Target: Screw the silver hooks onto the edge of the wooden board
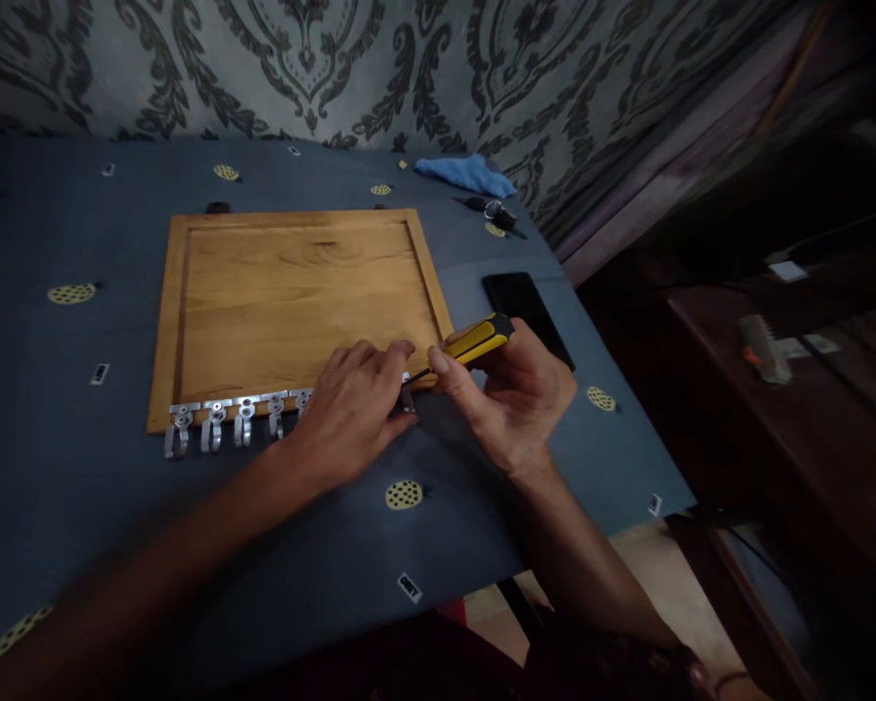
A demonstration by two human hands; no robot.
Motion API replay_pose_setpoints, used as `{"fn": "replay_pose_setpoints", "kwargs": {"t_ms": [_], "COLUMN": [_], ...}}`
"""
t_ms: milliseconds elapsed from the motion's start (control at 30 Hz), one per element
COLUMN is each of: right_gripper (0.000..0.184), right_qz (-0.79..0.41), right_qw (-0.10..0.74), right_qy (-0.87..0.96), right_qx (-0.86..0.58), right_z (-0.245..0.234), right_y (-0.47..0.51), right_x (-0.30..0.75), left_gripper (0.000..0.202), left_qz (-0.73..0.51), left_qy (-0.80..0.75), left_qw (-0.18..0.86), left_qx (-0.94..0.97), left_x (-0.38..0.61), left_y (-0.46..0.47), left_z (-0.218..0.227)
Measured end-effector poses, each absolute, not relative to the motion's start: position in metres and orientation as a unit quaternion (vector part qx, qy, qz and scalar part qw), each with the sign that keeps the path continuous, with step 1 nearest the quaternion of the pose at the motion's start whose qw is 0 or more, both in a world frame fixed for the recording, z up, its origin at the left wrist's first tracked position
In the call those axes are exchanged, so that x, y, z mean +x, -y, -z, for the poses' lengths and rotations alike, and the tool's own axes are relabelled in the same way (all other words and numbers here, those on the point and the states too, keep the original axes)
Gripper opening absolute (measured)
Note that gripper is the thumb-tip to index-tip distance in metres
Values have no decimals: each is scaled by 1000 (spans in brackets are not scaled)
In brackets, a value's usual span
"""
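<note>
A wooden board (307, 302) with a raised frame lies flat on the table. Along its near edge runs a silver hook rail (245, 409) with several hooks hanging over the side. My left hand (354, 409) grips the right part of the rail, fingers on top and thumb below, covering some hooks. In my right hand (515, 399) is a yellow and black screwdriver (478, 341), tilted down to the left. Its tip meets the rail's right end beside my left fingers; whether a screw sits there is too small to tell.
A blue pineapple-print cloth (73, 545) covers the table. Right of the board lies a black phone (529, 312). Farther back are keys (497, 212) and a blue rag (467, 173). A patterned curtain (307, 68) hangs behind; dark furniture (774, 428) stands beyond the right edge.
</note>
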State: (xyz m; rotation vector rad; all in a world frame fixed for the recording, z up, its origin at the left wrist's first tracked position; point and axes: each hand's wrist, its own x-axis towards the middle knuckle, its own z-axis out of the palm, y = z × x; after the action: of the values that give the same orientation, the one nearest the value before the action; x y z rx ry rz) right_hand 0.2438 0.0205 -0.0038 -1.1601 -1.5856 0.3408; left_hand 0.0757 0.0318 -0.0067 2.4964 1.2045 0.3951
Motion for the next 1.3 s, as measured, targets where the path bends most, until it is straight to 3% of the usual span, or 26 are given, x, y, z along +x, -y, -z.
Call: {"fn": "replay_pose_setpoints", "kwargs": {"t_ms": [300,633,867,1067,1300], "right_gripper": [25,19,13,10,14], "right_qz": [-123,-130,-177,-213,-239], "right_qw": [541,567,582,565,531], "right_qy": [675,643,616,627,647], "right_qx": [-486,-498,-500,-492,-491], "right_z": [4,9,-1,-1,4], "right_y": [-23,-21,-18,-16,-17], "right_x": [244,244,233,224,214], "left_gripper": [48,53,24,60,59], "left_qz": [-145,-128,-188,-161,-160], "left_qy": [-423,-422,-456,-451,-464], "left_qw": [167,222,255,203,183], "left_qx": [879,870,832,854,852], "left_x": [75,68,18,9,20], "left_y": [-32,-33,-39,-24,-20], "left_z": [9,-5,-19,-8,3]}}
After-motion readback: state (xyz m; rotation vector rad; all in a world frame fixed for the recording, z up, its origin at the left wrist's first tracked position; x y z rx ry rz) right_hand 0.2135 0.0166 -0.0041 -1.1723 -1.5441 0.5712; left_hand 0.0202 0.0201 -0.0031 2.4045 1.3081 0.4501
